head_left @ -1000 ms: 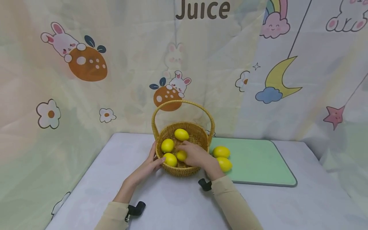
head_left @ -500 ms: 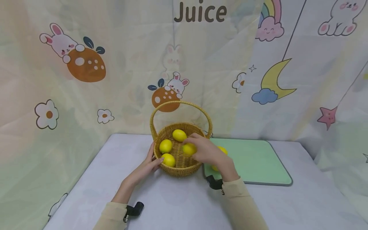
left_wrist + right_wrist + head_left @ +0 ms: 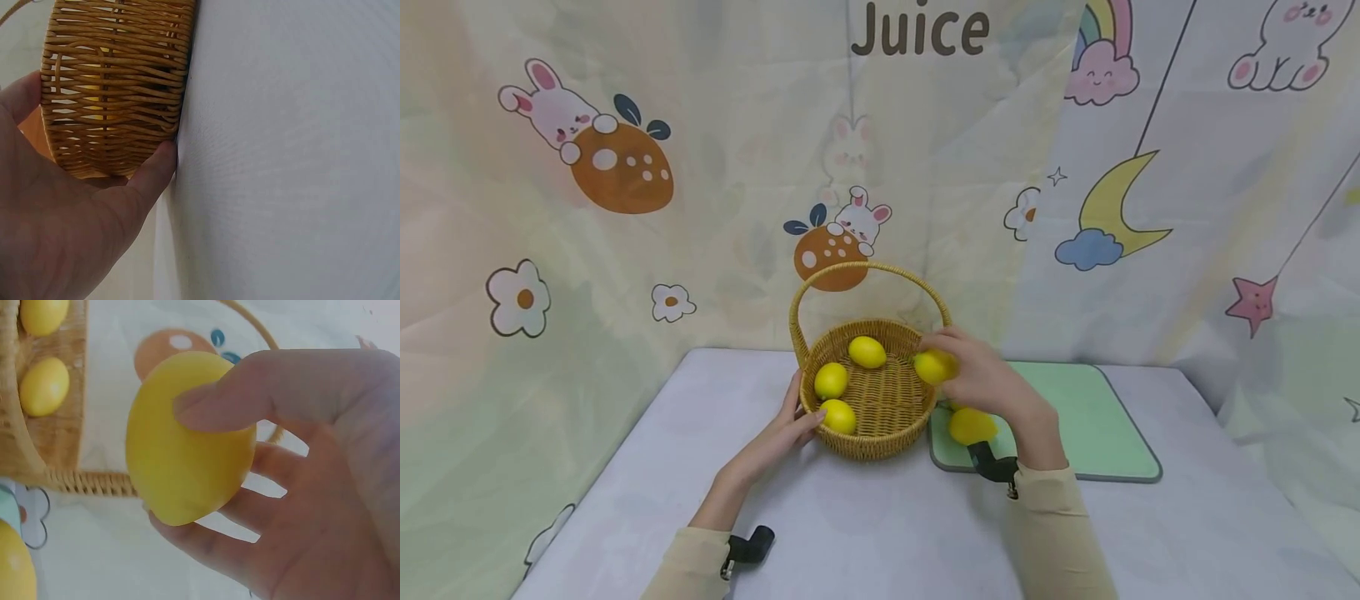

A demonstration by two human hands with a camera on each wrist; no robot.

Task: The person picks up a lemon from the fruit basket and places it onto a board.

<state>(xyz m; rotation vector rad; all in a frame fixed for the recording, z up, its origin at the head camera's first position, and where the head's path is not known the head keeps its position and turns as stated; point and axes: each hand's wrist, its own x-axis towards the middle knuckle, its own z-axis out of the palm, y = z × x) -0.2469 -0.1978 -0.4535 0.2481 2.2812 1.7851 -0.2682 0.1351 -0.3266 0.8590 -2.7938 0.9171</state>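
A wicker basket (image 3: 880,400) with a tall arched handle holds three yellow lemons, one at the back (image 3: 867,352) and two along its left side. My left hand (image 3: 778,437) grips the basket's left side, its thumb at the rim; the left wrist view shows fingers against the woven wall (image 3: 119,94). My right hand (image 3: 992,379) pinches another lemon (image 3: 187,444) between thumb and fingers, above the basket's right rim. Below that hand, a lemon (image 3: 972,426) lies on a green cutting board (image 3: 1075,417); the wrist and arm cover part of the board.
The white table (image 3: 865,525) reaches toward me in front of the basket. Behind it hangs a printed cloth (image 3: 737,167) with cartoon figures. The basket's handle (image 3: 867,267) arches up near the right hand. Black cameras are strapped to both wrists.
My right hand has lifted a lemon from inside the basket and carried it rightward to the right rim. The left hand keeps its grip on the basket.
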